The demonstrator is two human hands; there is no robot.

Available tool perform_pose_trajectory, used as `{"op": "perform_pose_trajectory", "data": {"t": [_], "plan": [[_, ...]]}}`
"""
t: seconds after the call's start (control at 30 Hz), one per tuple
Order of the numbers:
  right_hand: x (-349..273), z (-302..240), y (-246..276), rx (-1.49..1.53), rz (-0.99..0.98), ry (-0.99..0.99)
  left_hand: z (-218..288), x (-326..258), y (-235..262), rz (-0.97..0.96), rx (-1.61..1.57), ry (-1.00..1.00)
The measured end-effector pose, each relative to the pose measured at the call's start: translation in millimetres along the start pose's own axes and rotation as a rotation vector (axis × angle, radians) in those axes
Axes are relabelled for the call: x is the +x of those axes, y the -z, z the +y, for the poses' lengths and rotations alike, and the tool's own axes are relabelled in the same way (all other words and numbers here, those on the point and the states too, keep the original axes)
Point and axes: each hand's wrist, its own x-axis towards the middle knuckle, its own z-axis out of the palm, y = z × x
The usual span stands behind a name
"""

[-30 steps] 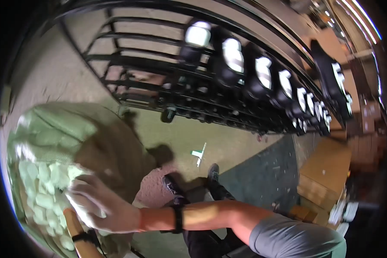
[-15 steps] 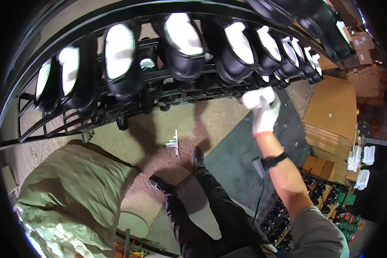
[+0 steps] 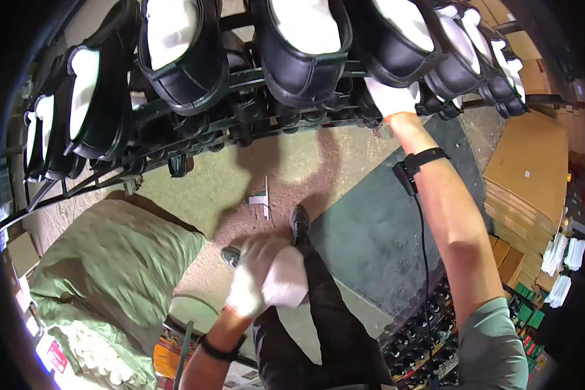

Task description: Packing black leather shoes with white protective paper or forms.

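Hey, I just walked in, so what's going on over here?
Someone in white gloves is working at a rack of black shoes, several with white inserts showing. The left hand holds a white piece low, above the legs. The right hand is up at the rack, partly hidden by a shoe, so its grip is unclear. A green sack with white pieces at its mouth lies to the left.

White gloves with reddish hems cover the left hand, at seven o'clock, and the right hand, between one and two. Black wristbands; a dark cable hangs from the right one. Grey-green short sleeve at four, black trousers below.
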Motion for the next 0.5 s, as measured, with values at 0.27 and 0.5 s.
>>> {"op": "perform_pose_trajectory", "data": {"t": [0.27,0.5], "plan": [[-11,46,8,-0.064,-0.077,0.191,-23,63,-106,0.195,-0.043,-0.089],[-13,20,29,-0.155,0.052,0.287,-51,86,-118,0.174,-0.401,0.389]]}}
